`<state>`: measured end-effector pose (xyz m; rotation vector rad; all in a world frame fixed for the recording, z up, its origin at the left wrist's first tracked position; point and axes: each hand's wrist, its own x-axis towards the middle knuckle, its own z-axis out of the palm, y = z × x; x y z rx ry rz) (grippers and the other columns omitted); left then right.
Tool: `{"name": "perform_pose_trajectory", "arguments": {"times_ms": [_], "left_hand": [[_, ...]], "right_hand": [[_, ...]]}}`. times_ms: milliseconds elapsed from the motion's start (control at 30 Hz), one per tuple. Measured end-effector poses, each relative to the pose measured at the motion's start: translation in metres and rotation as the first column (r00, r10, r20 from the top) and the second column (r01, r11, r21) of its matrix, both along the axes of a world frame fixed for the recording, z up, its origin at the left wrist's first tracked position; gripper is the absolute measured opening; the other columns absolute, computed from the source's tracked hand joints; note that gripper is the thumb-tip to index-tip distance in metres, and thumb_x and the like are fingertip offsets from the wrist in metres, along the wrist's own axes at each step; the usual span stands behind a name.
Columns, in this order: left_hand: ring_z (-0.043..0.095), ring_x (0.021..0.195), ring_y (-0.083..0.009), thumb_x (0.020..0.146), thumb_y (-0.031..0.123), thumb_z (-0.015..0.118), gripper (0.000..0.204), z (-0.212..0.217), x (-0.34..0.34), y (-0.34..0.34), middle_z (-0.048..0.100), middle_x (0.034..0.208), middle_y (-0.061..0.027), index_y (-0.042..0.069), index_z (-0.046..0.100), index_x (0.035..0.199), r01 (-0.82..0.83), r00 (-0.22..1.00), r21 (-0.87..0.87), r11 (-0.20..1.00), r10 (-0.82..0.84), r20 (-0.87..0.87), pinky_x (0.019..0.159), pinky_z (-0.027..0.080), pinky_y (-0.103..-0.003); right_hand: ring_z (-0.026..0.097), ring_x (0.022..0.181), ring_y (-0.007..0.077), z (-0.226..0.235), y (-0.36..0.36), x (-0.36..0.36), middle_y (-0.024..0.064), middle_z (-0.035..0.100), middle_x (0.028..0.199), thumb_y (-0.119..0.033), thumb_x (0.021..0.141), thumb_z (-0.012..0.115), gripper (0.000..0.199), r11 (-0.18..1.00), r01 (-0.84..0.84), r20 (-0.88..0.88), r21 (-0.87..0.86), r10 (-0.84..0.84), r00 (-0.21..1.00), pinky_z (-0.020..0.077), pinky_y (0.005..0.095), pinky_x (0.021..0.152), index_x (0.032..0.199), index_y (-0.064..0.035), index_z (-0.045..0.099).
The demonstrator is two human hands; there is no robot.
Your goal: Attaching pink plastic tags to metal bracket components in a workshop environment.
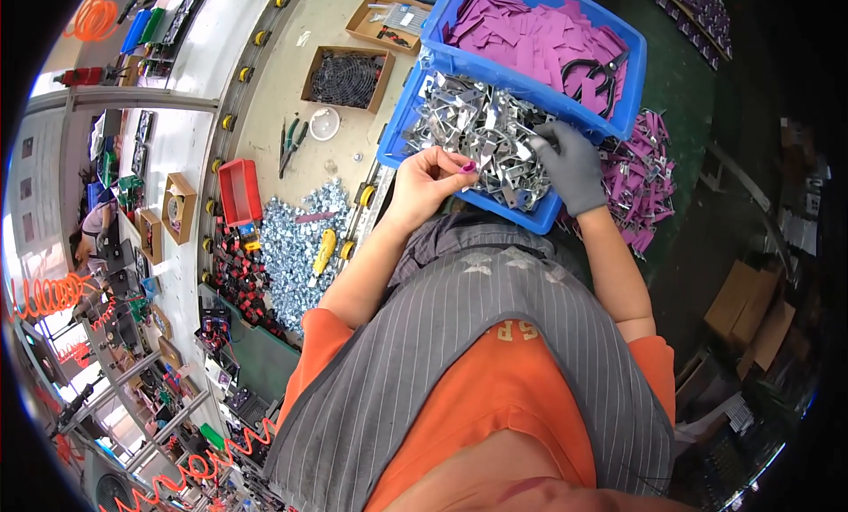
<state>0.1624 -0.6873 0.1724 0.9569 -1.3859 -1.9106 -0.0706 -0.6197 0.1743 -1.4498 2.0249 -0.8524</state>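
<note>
My bare left hand [428,185] is over the near left edge of a blue bin [389,143], thumb and forefinger pinched together. A small magenta spot shows at its fingertips; I cannot tell whether it is a painted nail or a held piece. My right hand [574,169], in a grey glove, is at the bin's right side with its fingers curled in over the pile. What they grip is hidden. Bent silver metal brackets [481,128] fill this bin.
Behind stands a blue bin [638,79] of purple strips [530,35] with black-handled scissors [592,75] on top. More purple-strip parts [640,181] lie right. On the left bench are pliers [291,143], a red tray [238,192], small silver parts [305,265] and a yellow tool [325,250].
</note>
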Motion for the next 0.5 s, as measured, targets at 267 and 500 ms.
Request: {"name": "perform_pose_trajectory", "arguments": {"times_ms": [267, 500], "left_hand": [[0.057, 0.069, -0.0043, 0.077, 0.004, 0.074, 0.028, 0.003, -0.003, -0.001, 0.067, 0.083, -0.0027, -0.003, 0.063, 0.101, 0.013, 0.995, 0.040, 0.999, -0.017, 0.098, 0.065, 0.045, -0.017], [0.054, 0.070, -0.0035, 0.077, 0.015, 0.076, 0.026, 0.001, 0.002, -0.003, 0.066, 0.083, 0.0004, 0.001, 0.069, 0.097, 0.103, 0.961, -0.029, 0.994, -0.092, 0.262, 0.066, 0.045, -0.019]], "right_hand": [[0.062, 0.086, 0.0317, 0.012, 0.011, 0.016, 0.0119, 0.061, 0.099, -0.030, 0.082, 0.063, 0.028, 1.000, -0.021, -0.270, 0.008, 0.023, 0.963, 0.0497, 0.0418, 0.071, 0.102, -0.0099, 0.061], [0.058, 0.097, 0.0322, -0.025, 0.018, 0.003, 0.0116, 0.060, 0.109, -0.033, 0.079, 0.065, 0.034, 0.975, -0.207, -0.351, -0.083, 0.166, 0.922, 0.0474, 0.0395, 0.082, 0.102, -0.0078, 0.062]]}}
